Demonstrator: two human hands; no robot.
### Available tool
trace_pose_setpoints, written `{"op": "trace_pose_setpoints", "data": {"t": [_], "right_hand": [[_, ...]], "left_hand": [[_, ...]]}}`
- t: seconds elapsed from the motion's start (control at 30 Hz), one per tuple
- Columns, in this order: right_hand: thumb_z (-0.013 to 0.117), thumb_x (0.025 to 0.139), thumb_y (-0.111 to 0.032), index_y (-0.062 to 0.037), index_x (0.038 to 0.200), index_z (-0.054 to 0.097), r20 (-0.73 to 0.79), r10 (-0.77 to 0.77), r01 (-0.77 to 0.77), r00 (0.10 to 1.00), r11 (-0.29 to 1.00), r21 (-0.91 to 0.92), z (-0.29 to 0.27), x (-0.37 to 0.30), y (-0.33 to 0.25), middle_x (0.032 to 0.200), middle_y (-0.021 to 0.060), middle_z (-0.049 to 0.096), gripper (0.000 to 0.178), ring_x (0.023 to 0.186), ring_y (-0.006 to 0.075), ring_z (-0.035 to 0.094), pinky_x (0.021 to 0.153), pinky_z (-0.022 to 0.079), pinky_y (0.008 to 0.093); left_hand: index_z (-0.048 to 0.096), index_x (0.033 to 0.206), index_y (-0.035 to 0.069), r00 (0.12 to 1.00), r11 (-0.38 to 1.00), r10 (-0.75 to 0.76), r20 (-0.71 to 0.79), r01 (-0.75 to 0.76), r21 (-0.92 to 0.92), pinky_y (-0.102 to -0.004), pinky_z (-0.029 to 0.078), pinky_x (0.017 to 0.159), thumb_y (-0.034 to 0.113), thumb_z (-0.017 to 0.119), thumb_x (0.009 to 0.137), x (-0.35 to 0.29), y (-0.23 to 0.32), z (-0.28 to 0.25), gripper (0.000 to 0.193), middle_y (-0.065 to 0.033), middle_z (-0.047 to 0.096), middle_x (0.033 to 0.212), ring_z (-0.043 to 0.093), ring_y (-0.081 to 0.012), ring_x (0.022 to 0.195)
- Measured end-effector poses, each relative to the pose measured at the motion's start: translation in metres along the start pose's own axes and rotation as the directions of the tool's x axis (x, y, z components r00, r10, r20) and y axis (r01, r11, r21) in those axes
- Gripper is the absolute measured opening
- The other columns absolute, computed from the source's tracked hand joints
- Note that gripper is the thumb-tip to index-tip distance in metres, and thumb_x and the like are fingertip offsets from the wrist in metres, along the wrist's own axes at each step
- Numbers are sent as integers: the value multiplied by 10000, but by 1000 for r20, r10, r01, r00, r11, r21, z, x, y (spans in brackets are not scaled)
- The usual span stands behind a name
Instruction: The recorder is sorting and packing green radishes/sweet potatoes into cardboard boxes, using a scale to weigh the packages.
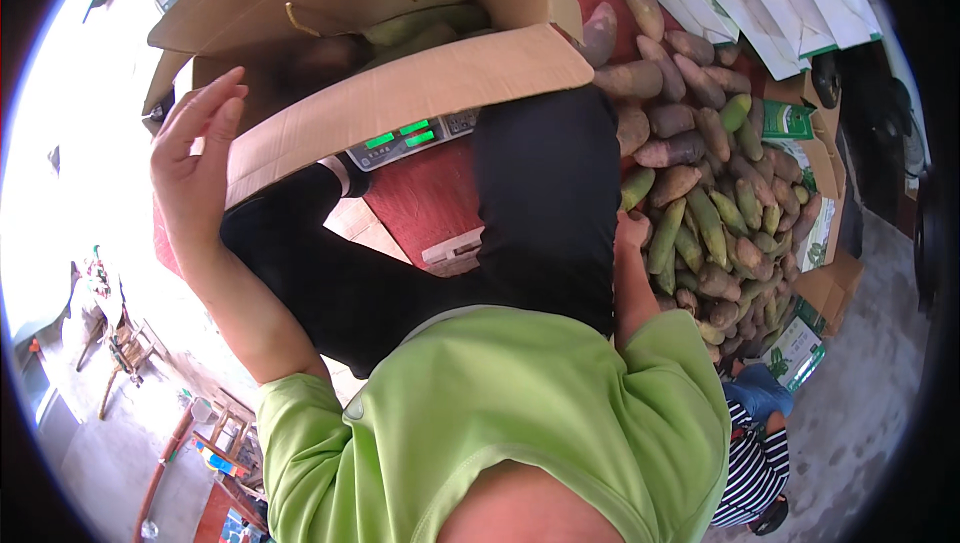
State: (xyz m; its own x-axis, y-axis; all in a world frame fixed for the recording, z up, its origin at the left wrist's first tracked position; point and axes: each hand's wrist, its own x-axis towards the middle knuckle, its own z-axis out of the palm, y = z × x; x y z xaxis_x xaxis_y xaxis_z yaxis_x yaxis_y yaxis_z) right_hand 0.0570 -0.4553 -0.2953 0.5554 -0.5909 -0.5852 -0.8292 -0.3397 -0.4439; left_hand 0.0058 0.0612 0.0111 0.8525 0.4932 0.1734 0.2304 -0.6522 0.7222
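At far left, left hand is raised with fingers spread and loose, grasping nothing; the palm sits against the near flap of the cardboard box, likely steadying the flap so it stays folded out. Box itself rests on a weighing scale with a lit green display peeking out under the flap (readout not noted). Box is open on top, with green-skinned produce visible deep inside and yellow handle loops on the far flaps. Scale sits on a red surface, below the box. Centre of frame is filled by dark trousers and a green shirt. Moving right, right hand is down at the edge of the pile of long brown and green produce, touching or just beside the nearest pieces; cannot tell whether it is clenched round one, since the fingers are hidden behind the leg. Pile is heaped close to the box, within arm's reach. Flattened white-and-green cartons lie at upper right, more folded ones along the pile's right edge. Another person in a striped top sits at lower right.
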Motion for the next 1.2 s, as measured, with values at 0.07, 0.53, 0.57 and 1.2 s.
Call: {"op": "trace_pose_setpoints", "data": {"t": [0.07,0.53,0.57,1.2], "right_hand": [[649,807,-125,44,1042,495,-72,-240,247,968,960,132,-7,52,27,820,107,581,328,617,219,559,507,457,348],[621,838,-59,18,1103,490,-72,-818,821,571,570,33,-90,-60,-211,647,-1,537,306,590,64,475,536,383,209],[616,843,-53,14,1101,492,-21,-823,822,568,566,65,-93,-87,-235,635,-14,528,294,586,52,464,533,366,194],[599,820,-63,22,1060,527,425,-850,915,-311,-147,376,37,-318,-384,782,150,655,265,745,243,644,671,485,341]], "left_hand": [[673,1058,26,993,994,49,104,-58,88,-217,462,727,18,644,822,3,1,0,237,-49,648,914,575,-103,807],[664,1023,-5,963,995,-65,261,43,92,-261,456,678,113,632,796,-9,2,-5,257,-57,629,886,575,-136,736],[664,1023,-5,965,994,-71,252,48,97,-261,456,678,113,632,796,-10,3,-8,257,-57,629,886,575,-136,736],[679,925,-3,939,995,-63,337,35,91,-273,473,676,134,650,788,-6,4,-1,197,-57,639,839,603,-149,730]]}}
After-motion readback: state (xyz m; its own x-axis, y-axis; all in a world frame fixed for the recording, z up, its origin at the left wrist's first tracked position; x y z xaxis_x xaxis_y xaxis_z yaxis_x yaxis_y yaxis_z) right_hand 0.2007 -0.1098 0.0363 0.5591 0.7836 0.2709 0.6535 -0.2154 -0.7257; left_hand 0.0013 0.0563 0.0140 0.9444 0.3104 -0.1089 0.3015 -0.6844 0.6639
